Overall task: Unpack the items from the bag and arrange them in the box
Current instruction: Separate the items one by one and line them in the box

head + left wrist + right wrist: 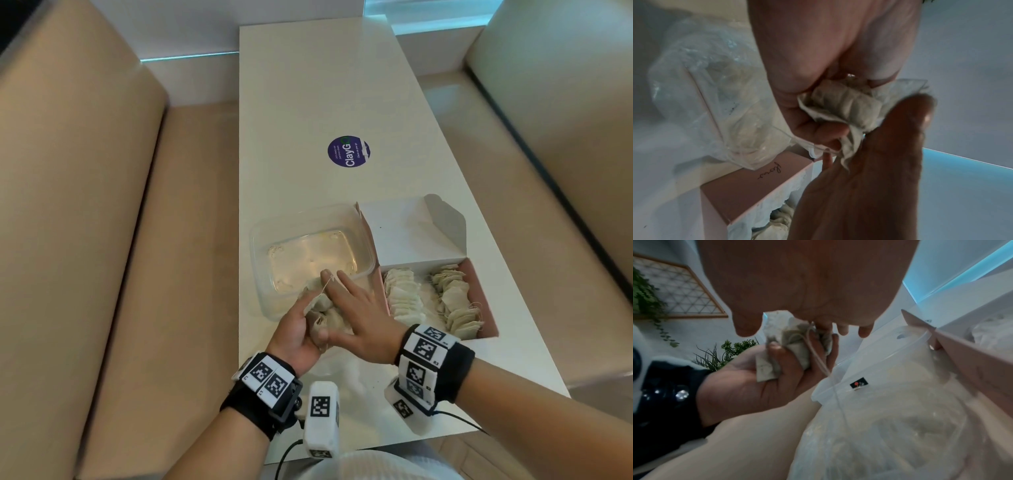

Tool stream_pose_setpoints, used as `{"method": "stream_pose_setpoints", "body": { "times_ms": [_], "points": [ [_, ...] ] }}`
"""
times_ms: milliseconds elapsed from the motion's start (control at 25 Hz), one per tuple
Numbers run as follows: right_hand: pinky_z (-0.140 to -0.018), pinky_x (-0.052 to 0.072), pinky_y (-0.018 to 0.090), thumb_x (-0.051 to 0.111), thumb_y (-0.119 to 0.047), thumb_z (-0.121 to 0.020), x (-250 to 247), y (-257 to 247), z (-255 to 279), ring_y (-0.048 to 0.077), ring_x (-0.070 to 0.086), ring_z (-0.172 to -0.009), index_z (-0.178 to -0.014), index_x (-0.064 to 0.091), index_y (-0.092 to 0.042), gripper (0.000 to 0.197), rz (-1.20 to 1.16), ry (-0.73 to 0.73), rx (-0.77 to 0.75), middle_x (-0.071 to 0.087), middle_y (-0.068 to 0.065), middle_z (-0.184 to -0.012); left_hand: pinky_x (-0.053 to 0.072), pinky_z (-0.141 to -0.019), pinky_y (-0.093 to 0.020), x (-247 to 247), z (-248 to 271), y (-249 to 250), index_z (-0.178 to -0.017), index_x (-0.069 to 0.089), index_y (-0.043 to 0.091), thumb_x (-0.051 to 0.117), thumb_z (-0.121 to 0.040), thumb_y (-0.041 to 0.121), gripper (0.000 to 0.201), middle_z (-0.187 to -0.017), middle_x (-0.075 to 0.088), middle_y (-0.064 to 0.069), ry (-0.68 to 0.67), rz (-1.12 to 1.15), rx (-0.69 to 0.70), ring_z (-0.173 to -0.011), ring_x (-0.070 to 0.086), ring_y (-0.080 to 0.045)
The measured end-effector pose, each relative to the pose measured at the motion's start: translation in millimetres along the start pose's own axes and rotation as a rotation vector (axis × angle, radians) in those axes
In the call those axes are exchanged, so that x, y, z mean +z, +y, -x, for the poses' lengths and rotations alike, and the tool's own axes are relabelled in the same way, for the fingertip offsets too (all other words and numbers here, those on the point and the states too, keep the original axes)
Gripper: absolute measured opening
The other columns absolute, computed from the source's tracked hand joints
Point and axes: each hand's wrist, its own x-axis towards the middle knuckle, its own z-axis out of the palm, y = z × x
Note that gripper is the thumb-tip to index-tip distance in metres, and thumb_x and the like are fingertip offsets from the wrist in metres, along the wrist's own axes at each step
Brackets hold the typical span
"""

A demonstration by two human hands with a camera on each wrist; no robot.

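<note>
At table's near edge, left hand (297, 339) clutches a bunch of crumpled beige tea bags (327, 317); right hand (359, 320) flat on them, fingers straight. Beyond: clear plastic container (310, 255), pink box (478, 298) with rowed tea bags, script unreadable; purple "ClayG" sticker (348, 151).

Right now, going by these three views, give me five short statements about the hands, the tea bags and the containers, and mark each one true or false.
1. The left hand holds a bunch of pale paper tea bags. True.
2. The pink cardboard box is empty. False: rows of tea bags already lie in it.
3. The clear plastic tub sits left of the pink box. True.
4. The round purple sticker is on the tub's rim. False: it is on the white table, farther away.
5. The right hand rests inside the box. False: its fingers reach over the bunch beside the tub.
</note>
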Motion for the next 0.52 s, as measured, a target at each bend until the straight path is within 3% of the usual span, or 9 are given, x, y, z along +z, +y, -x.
{"method": "stream_pose_setpoints", "body": {
  "times_ms": [120,240,320,440,520],
  "points": [
    [-0.114,0.005,0.015,0.028,-0.073,-0.079,-8.4,4.8,1.4,0.008,0.008,-0.144,-0.142,-0.020,-0.031,0.090,-0.231,0.026,-0.031,0.006,-0.006,-0.156,0.038,-0.046,-0.020,1.0,-0.4,-0.2,-0.099,0.065,0.024,0.058,-0.077,0.031,0.024,-0.071,0.061,0.002,0.046,-0.114,0.024,-0.052,0.052,-0.009],
    [-0.108,0.028,0.016,0.055,-0.054,-0.083,-16.4,5.8,3.9,0.003,0.035,-0.133,-0.145,-0.001,-0.038,0.085,-0.413,0.169,-0.013,0.031,-0.003,-0.150,0.033,-0.044,-0.020,1.0,-0.9,0.4,-0.089,0.063,0.023,0.055,-0.081,0.027,0.011,-0.071,0.053,0.001,0.072,-0.146,0.046,-0.048,0.046,-0.009],
    [-0.103,0.029,0.010,0.064,-0.051,-0.079,-18.8,5.7,5.9,0.000,0.038,-0.128,-0.143,0.017,-0.039,0.080,-0.337,0.282,-0.048,0.039,-0.009,-0.141,0.034,-0.045,-0.021,-0.1,-0.8,0.6,-0.089,0.062,0.022,0.054,-0.083,0.025,0.010,-0.071,0.055,0.000,0.087,-0.150,0.046,-0.051,0.048,-0.010],
    [-0.102,0.028,0.020,0.060,-0.054,-0.079,-10.7,7.1,3.8,0.007,0.038,-0.123,-0.122,0.055,-0.028,0.051,-0.109,0.426,-0.177,0.050,-0.001,-0.130,0.035,-0.050,-0.024,0.5,-1.9,-0.9,-0.093,0.063,0.021,0.059,-0.078,0.028,0.017,-0.071,0.059,0.001,0.073,-0.146,0.037,-0.057,0.049,-0.011],
    [-0.096,0.028,0.019,0.059,-0.045,-0.080,-4.9,6.1,0.3,0.006,0.039,-0.114,-0.098,0.065,-0.022,0.029,-0.074,0.461,-0.190,0.056,0.003,-0.120,0.035,-0.050,-0.025,2.3,-1.9,-2.5,-0.093,0.063,0.020,0.060,-0.081,0.027,0.014,-0.072,0.060,0.000,0.066,-0.148,0.036,-0.058,0.051,-0.012]
  ]
}}
